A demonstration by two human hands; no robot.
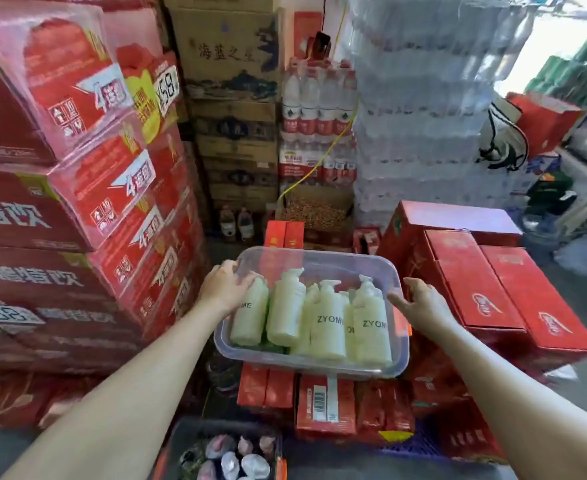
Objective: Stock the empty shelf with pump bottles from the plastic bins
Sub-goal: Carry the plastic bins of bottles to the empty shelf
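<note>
Clear plastic bin (pixel 319 368): sits between the two grips, over stacked red cartons (pixel 323 403). It is unclear whether it rests on them or is carried.
Bin contents: pale pump bottles (pixel 326 320), about half a dozen, lying loose and leaning on one another. Their pump heads point away from the person, and nothing separates them.
Left grip (pixel 228 284): fingers curl over the bin's rim at its far left corner and hold it.
Right grip (pixel 420 303): wide, with fingers straight and spread at the bin's right wall. Contact cannot be told.
Risk, tipping: only the left grip clearly holds the bin, so a lift would likely drop the side by the right grip.
Risk, shifting load: the loose bottles would probably slide toward the lower side, knock pump heads or spill over the rim.
Risk, footing: the cartons under the grips look uneven, so the bin could rock if set down there.
Dark crate (pixel 222 452): nearer the person than the left grip, holding small wrapped packets.
Shelf: not in view.
</note>
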